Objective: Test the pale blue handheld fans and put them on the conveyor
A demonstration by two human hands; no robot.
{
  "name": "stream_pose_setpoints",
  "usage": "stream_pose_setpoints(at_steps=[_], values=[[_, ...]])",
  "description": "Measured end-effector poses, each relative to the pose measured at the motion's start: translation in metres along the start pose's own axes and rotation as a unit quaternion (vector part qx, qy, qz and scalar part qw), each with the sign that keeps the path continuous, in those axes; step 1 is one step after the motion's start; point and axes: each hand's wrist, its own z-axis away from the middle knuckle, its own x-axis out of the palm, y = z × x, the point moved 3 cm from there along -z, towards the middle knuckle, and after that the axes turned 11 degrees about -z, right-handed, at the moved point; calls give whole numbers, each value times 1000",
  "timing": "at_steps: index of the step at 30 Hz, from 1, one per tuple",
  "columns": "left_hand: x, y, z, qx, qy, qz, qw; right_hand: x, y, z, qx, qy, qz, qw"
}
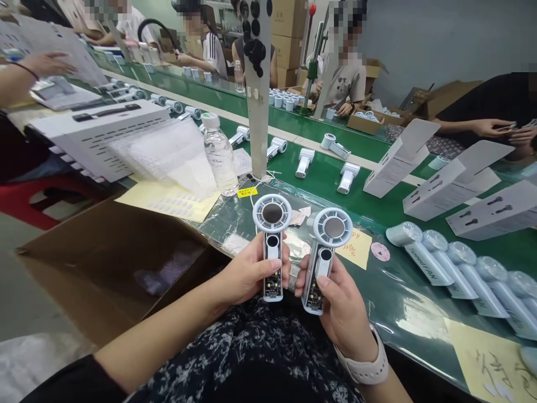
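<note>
Two light-blue handheld fans are held upright side by side over the table's near edge. My left hand (pixel 251 266) is wrapped round the handle of one handheld fan (pixel 272 246), thumb on its front. In my right hand (pixel 342 291) is the other handheld fan (pixel 325 260), slightly tilted, its handle gripped with the thumb on the front. Both have round ringed heads with dark centres, and their handle fronts show a circuit board. Just behind them on the table lie scraps of paper (pixel 300 216) and a yellow note (pixel 356 249).
A row of wrapped fans (pixel 428 263) lies at right, near standing white boxes (pixel 398 159). More fans (pixel 305 162) lie on the green conveyor (pixel 289 182). A clear bottle (pixel 218 154) and a metal post (pixel 258 101) stand ahead. An open carton (pixel 104 268) sits lower left. Several people work around.
</note>
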Motion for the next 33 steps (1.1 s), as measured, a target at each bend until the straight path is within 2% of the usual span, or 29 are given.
stream_pose_setpoints(at_steps=[6,14,22,28,33], values=[[3,-1,3,-13,-47,21,999,3,6,-3,27,20,-18,999],[-8,-7,-3,-11,2,3,1000,0,7,-1,48,35,-23,998],[-4,-4,2,-6,-17,41,999,0,8,0,58,20,-40,997],[-7,0,4,12,-23,35,999,1,10,1,40,8,-21,999],[-10,1,4,26,-10,13,1000,3,8,0,29,28,-12,999]])
